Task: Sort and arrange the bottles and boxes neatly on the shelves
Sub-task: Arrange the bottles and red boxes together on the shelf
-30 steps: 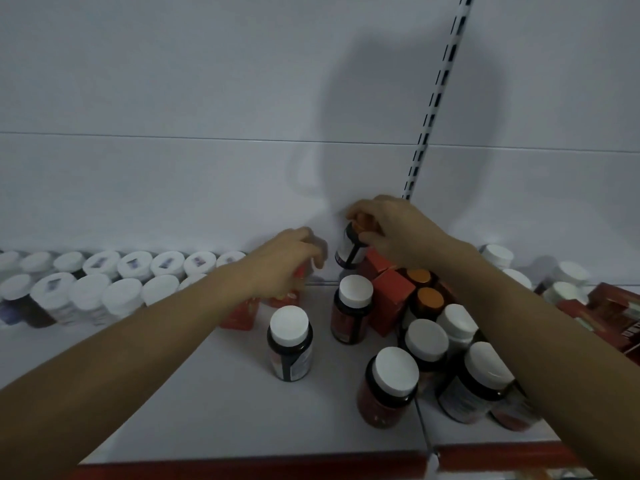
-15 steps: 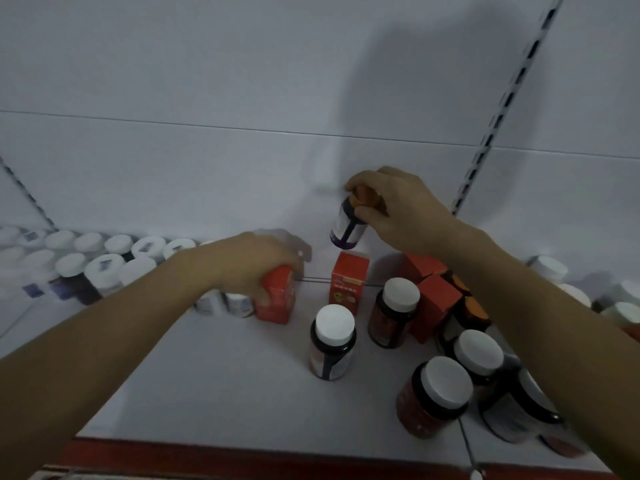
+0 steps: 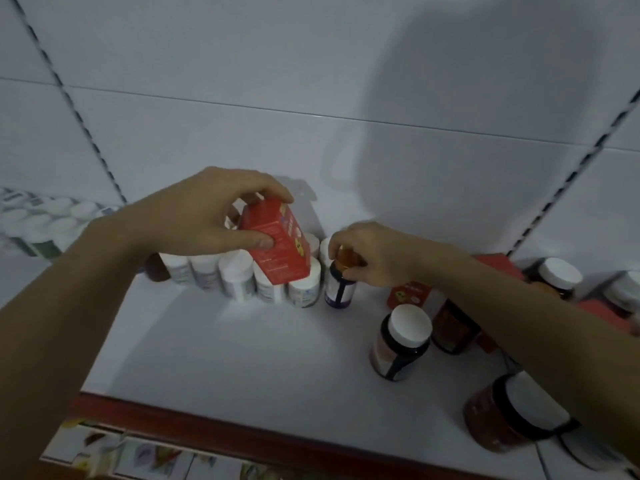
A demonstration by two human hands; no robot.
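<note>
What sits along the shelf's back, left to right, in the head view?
Blurred white-capped bottles → brown bottle → red box in the left hand → orange-capped bottle gripped by the right hand → small red box → white-capped jar.

Both bare forearms reach forward, the left from the lower left corner and the right from the right edge. The left hand [image 3: 204,216] is raised, thumb under and fingers [image 3: 266,190] curled over a tilted red box [image 3: 280,247]. The right hand [image 3: 375,254] sits lower, its fingertips pinching the orange cap of a small bottle [image 3: 340,287].
</note>
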